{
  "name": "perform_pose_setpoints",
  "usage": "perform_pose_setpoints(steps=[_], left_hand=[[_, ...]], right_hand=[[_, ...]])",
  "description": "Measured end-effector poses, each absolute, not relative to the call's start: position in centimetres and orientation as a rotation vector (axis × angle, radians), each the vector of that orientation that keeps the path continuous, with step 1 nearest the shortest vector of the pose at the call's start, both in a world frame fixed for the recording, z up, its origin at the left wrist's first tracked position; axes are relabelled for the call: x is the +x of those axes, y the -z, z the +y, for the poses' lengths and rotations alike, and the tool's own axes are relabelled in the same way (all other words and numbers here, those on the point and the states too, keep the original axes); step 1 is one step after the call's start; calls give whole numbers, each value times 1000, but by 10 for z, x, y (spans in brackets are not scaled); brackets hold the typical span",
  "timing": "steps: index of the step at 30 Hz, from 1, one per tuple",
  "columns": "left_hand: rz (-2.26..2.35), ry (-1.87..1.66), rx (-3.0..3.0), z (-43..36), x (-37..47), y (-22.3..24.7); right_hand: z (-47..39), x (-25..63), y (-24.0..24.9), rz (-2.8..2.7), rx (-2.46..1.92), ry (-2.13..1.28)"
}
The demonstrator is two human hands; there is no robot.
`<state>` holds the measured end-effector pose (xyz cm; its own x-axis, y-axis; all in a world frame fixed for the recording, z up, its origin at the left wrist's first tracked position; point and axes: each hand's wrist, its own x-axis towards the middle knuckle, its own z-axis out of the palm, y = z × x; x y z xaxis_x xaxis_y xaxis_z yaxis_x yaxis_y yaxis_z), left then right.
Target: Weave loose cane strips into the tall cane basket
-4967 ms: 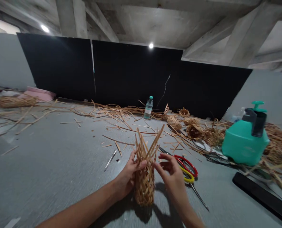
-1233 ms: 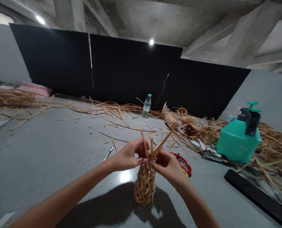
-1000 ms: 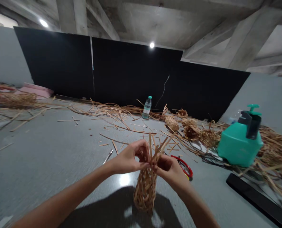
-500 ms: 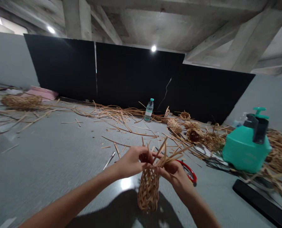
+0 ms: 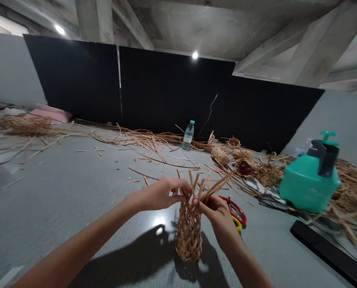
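A narrow woven basket (image 5: 189, 236) of flat tan strips, bamboo-like, stands upright on the grey table in front of me. Loose strip ends (image 5: 219, 184) stick up and fan out from its top. My left hand (image 5: 168, 195) reaches in from the left, thumb and forefinger pinched at a strip on the rim's left side. On the right of the rim, my right hand (image 5: 216, 214) grips the basket's top edge and the bases of several strips between thumb and fingers. Just beyond that hand lie red-handled scissors (image 5: 241, 216) and a yellow-handled tool (image 5: 236, 224), both partly hidden.
A clear bottle (image 5: 188, 136) with a teal cap stands among loose strips at the back. Several small woven baskets (image 5: 219, 155) lie back right. A green spray bottle (image 5: 309, 184) and a black bar-shaped object (image 5: 328, 252) are at right. Another woven piece (image 5: 25, 125) lies far left.
My left hand has shifted slightly left and up, opening a gap from the right hand. The strip ends stand more upright. The pen beside my left arm is now hidden.
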<state>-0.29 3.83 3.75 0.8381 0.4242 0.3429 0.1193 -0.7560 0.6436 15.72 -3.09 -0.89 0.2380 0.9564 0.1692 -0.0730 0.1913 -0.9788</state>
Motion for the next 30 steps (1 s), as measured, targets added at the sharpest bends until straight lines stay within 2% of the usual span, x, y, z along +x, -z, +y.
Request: perform_pose_setpoints(steps=[10,21,30], left_hand=[[417,-770,2133,38,0,-31],[528,-890,1691,30,14,-23],[601,-843,1871,29,9,-26]], right_hand=[[-32,156,10,-1080,-1073,-847],[-25,165,1,-1202,-1112,-953],[-28,182,3,-1396,-1056,-968]])
